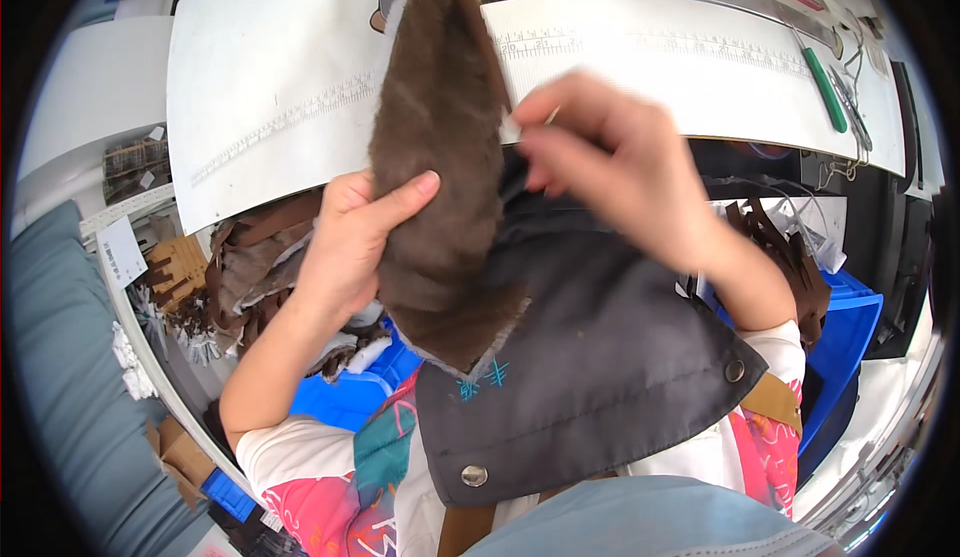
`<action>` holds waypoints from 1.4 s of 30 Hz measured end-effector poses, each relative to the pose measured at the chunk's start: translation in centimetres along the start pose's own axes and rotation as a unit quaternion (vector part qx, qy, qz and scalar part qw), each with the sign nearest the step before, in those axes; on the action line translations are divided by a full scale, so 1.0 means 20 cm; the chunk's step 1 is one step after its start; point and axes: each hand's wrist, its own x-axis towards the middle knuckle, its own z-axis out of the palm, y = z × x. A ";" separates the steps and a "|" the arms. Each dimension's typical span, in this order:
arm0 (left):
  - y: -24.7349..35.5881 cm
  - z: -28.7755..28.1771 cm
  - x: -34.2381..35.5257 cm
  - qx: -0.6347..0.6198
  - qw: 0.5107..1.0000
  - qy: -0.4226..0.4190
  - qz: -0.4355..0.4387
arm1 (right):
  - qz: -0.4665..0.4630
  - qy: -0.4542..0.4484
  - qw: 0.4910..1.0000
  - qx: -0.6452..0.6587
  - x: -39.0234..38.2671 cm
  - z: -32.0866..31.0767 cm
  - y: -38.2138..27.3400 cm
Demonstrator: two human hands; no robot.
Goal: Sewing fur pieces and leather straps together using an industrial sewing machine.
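Note:
A long piece of brown plush fur fabric (435, 147) with a pale cut edge hangs upright in front of me, its lower tip over my dark apron (590, 347). My left hand (375, 212) grips its left side, thumb pressed on the fur and the other fingers hidden behind. Beside the fabric's right edge is my right hand (610, 152), slightly blurred, with thumb and forefinger drawn together in a pinch. Whatever lies between those fingertips, if anything, is too small to make out.
A white worktable (270, 77) with printed ruler scales spans the far side. On its right lie a green-handled tool (825, 90) and metal tweezers (850, 107). Brown fabric pieces (265, 257) pile up at left. Blue bins (845, 327) stand on both sides of my lap.

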 end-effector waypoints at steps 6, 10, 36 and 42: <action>-0.06 0.15 -0.01 -0.009 0.999 -0.011 0.036 | -0.411 -0.176 0.816 -0.368 -0.14 0.28 0.11; -0.03 0.12 -0.06 0.108 0.993 -0.035 0.043 | -0.524 -0.061 0.817 -0.233 -0.09 0.24 0.04; 0.08 0.08 0.00 0.671 0.692 -0.132 0.232 | 0.261 -0.055 0.882 0.388 -0.05 0.29 0.45; 0.09 -0.06 0.59 0.402 0.764 0.139 0.486 | 0.318 -0.153 0.763 0.542 -0.03 0.23 0.50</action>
